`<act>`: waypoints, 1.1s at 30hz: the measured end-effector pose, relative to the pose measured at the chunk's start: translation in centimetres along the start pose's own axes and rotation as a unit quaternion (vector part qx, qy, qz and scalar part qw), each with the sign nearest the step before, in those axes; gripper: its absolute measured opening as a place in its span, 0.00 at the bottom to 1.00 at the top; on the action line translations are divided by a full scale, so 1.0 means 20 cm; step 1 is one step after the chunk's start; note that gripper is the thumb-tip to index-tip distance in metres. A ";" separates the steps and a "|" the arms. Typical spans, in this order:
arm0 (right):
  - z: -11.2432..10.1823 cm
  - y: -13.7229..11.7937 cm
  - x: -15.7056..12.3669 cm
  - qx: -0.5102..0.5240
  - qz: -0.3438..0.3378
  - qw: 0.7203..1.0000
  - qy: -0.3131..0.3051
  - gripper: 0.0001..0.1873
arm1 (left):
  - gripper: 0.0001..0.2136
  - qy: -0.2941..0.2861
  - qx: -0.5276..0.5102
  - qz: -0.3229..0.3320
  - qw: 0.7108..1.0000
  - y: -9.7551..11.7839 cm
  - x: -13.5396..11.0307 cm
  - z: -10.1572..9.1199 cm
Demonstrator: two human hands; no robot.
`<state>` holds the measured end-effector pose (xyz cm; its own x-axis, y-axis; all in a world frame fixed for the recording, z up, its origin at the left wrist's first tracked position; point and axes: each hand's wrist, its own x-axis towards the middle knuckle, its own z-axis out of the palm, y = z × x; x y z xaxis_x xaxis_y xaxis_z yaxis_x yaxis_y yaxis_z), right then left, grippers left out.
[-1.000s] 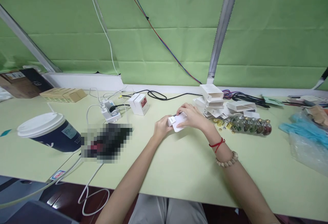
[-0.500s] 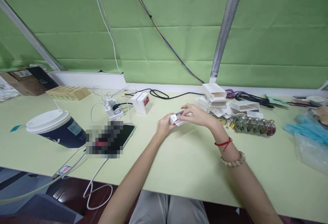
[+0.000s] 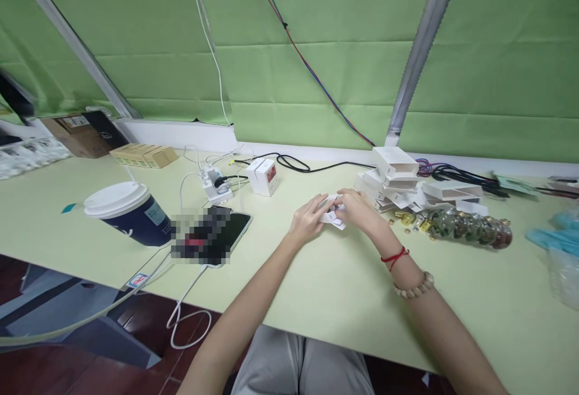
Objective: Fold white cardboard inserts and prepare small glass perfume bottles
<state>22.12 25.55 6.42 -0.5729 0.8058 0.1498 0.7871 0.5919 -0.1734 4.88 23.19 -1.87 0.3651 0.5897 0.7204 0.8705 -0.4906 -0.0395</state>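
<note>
A small white box (image 3: pixel 333 216) is gripped from both sides over the pale green table (image 3: pixel 344 286). My left hand (image 3: pixel 309 219) closes on its left end, fingers curled over the top. My right hand (image 3: pixel 357 208) pinches the right end; that wrist wears a red string and a wooden bead bracelet. Just right of my hands lies a pile of similar white boxes (image 3: pixel 395 181). A row of beaded bracelets (image 3: pixel 470 229) with small gold pieces lies beyond my right wrist.
A dark paper cup with white lid (image 3: pixel 129 213) stands at left, a phone (image 3: pixel 212 235) on a white cable beside it. A power strip (image 3: pixel 216 187), a red-and-white box (image 3: pixel 265 176) and black cables (image 3: pixel 294 166) lie behind. Cardboard boxes (image 3: pixel 145 155) sit far left, plastic bags (image 3: pixel 563 250) at right.
The view has swung left and everything sits further right in the frame. My hands have lowered the white box toward the table and closed together over it.
</note>
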 end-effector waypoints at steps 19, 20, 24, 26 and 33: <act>0.07 0.06 0.07 0.129 -0.124 0.973 0.148 0.09 | 0.21 -0.023 -0.007 -0.077 0.997 -0.03 0.06 -0.02; 0.05 0.07 0.07 0.140 -0.130 0.969 0.157 0.09 | 0.21 -0.020 -0.002 -0.084 0.996 -0.04 0.06 -0.02; 0.01 0.12 0.07 0.198 -0.149 0.950 0.188 0.09 | 0.23 -0.019 0.016 -0.116 0.993 -0.05 0.07 -0.03; 0.00 0.15 0.07 0.230 -0.157 0.939 0.204 0.09 | 0.22 -0.027 0.019 -0.130 0.991 -0.05 0.07 -0.04; -0.06 0.20 0.06 0.317 -0.142 0.897 0.273 0.09 | 0.22 -0.005 0.019 -0.155 0.988 -0.08 0.05 -0.04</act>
<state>24.96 28.85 7.12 -0.3967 0.5941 0.6998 0.2407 0.8030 -0.5452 3.55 24.06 -0.51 0.0826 0.7139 0.6954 0.9529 -0.2610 0.1548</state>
